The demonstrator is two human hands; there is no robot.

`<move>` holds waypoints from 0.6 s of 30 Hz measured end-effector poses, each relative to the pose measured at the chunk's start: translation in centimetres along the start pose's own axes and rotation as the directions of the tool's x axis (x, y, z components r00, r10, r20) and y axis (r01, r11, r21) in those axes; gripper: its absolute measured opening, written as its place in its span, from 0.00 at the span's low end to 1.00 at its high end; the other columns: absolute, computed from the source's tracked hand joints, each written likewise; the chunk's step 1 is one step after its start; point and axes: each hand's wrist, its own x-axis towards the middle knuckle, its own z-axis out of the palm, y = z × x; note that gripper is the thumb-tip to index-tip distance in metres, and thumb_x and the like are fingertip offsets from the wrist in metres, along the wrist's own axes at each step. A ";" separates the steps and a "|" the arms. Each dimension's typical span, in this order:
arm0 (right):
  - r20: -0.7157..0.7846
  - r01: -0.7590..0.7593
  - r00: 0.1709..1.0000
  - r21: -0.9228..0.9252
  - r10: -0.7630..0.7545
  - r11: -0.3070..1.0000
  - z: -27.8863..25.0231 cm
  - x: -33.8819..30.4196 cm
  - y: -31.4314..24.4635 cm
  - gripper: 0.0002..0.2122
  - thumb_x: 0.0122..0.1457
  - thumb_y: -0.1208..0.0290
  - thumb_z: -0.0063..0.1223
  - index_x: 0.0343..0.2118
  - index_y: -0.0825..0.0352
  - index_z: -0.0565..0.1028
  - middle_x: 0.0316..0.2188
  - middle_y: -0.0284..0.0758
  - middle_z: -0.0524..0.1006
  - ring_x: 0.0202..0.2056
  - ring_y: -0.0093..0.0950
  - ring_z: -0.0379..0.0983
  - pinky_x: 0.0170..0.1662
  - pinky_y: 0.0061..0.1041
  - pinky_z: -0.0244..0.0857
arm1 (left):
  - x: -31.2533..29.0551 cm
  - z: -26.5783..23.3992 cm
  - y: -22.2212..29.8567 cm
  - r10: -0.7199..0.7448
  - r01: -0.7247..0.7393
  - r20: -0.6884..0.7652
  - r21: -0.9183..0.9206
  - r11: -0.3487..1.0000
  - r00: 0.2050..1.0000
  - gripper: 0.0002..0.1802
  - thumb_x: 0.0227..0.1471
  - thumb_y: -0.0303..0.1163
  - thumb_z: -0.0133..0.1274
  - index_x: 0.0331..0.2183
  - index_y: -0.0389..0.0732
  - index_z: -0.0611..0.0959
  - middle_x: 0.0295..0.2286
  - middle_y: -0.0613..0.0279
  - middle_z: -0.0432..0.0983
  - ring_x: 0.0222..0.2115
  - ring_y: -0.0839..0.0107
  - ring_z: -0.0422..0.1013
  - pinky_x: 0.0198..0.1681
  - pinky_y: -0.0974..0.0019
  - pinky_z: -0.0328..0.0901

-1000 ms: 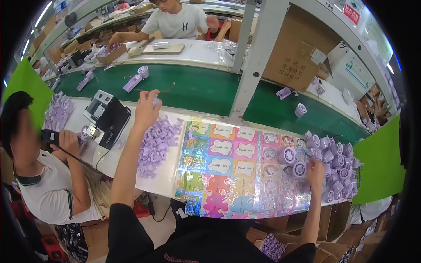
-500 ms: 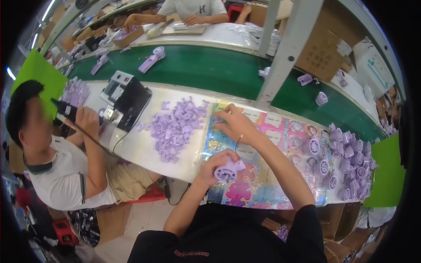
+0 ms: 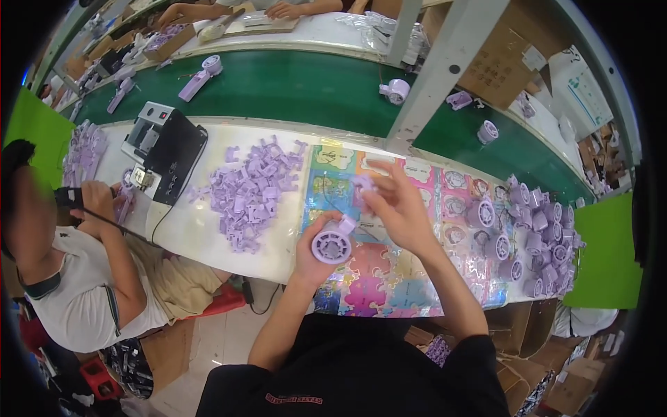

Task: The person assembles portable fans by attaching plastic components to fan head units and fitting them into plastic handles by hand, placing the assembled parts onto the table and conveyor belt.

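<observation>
My left hand [image 3: 310, 251] is wrapped round a lilac round plastic housing [image 3: 331, 247] with a spoked front and a short neck. Its spoked face is turned up, and a thin dark wire runs near the neck. Just to the right, my right hand [image 3: 403, 212] pinches a small lilac plastic part [image 3: 363, 187], slightly blurred, above the colourful printed sheets [image 3: 389, 274]. The two pieces are close but look apart. A heap of small lilac plastic parts [image 3: 253, 191] lies to the left of my hands.
More round lilac housings [image 3: 549, 222] crowd the table's right end. On the left stands a black-and-grey machine [image 3: 165, 149] with a cable, beside a seated person [image 3: 97, 278] holding a dark tool. A green conveyor belt [image 3: 278, 94] crosses behind, past a metal post [image 3: 445, 76].
My right hand has come back nearer the left hand, a small lilac part now showing in its fingers. The housing's spoked face has tilted upward. The whole view has shifted somewhat.
</observation>
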 end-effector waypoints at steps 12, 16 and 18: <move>0.094 -0.022 0.994 -0.374 0.062 0.927 -0.9 -4.7 -0.4 0.15 0.60 0.72 0.58 0.47 0.73 0.78 0.34 0.48 0.82 0.33 0.38 0.81 0.37 0.32 0.73 | -0.4 2.7 -0.7 0.157 -0.080 -0.153 0.419 0.904 0.976 0.19 0.64 0.42 0.47 0.45 0.36 0.77 0.37 0.59 0.76 0.35 0.69 0.76 0.41 0.67 0.71; 0.052 0.034 0.999 -0.365 -0.015 0.930 -1.0 -6.9 0.4 0.13 0.60 0.76 0.57 0.48 0.73 0.76 0.36 0.44 0.79 0.34 0.32 0.79 0.38 0.29 0.72 | -1.6 4.7 -0.3 0.175 -0.098 -0.024 0.748 0.656 0.984 0.12 0.60 0.28 0.52 0.42 0.31 0.81 0.40 0.61 0.79 0.40 0.74 0.74 0.46 0.71 0.67; 0.012 0.018 1.000 -0.344 -0.015 0.939 -0.9 -8.2 0.4 0.12 0.61 0.76 0.56 0.47 0.72 0.75 0.35 0.42 0.77 0.32 0.31 0.77 0.38 0.29 0.72 | -1.7 6.0 -1.9 0.181 -0.054 -0.043 0.865 0.499 0.983 0.09 0.61 0.25 0.51 0.42 0.32 0.80 0.40 0.61 0.79 0.41 0.75 0.73 0.47 0.71 0.66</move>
